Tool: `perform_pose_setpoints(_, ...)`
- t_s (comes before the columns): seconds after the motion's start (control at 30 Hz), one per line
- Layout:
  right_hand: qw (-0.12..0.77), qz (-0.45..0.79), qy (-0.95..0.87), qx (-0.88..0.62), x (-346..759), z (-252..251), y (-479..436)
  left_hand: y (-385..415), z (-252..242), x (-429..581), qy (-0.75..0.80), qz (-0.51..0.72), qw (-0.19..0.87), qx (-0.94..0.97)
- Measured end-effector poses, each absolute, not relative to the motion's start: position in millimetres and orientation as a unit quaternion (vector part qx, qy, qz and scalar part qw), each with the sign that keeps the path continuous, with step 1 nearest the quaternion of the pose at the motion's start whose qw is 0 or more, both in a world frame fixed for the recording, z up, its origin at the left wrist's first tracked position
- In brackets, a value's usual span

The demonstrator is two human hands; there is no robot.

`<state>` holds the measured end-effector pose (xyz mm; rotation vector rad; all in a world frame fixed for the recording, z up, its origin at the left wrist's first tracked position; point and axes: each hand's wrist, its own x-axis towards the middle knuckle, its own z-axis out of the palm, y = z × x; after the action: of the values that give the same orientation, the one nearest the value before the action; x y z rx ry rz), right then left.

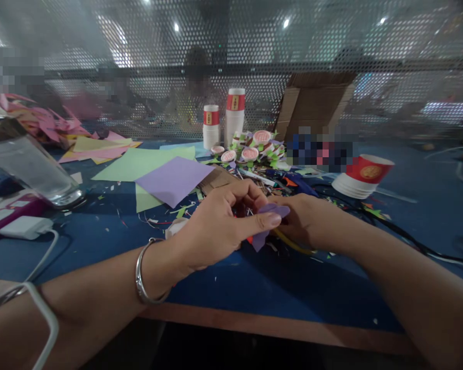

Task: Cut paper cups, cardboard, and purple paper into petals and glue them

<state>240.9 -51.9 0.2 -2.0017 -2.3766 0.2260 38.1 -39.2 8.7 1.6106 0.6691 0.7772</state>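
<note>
A small cut piece of purple paper [261, 240] is pinched under the thumb of my left hand [216, 226], whose fingers curl behind it. My right hand [306, 218] meets the paper's right edge with its fingers bent inward. The paper and my left thumb hide most of those fingertips, so what they grip cannot be made out. Below the right hand runs a curved yellow strip [295, 245]; whether the hand touches it is unclear. A bit of red shows beside the purple piece. Just behind both hands lies a heap of paper scraps.
Purple [174, 180] and green sheets [133, 163] lie left of centre. Paper cup stacks [235, 115] stand behind decorated cup pieces [250, 154]. A red-and-white cup [360, 177] tilts at right near black cables [405, 234]. At left are a glass [34, 169] and white charger [26, 227].
</note>
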Motion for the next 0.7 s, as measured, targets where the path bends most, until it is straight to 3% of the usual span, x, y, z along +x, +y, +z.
perform_pose_setpoints(0.3,-0.012,0.029,-0.773,-0.634,250,3,-54,-30,4,41,0.304,0.367,0.606,0.637)
perform_pose_setpoints(0.4,0.066,0.053,-0.785,-0.614,247,12,-57,-25,3,41,0.306,0.383,0.600,0.632)
perform_pose_setpoints(0.57,0.258,0.222,-0.785,-0.517,239,27,-65,-19,-3,39,0.305,0.384,0.601,0.632)
perform_pose_setpoints(0.7,0.320,0.257,-0.770,-0.489,236,27,-68,-19,-7,39,0.298,0.369,0.577,0.664)
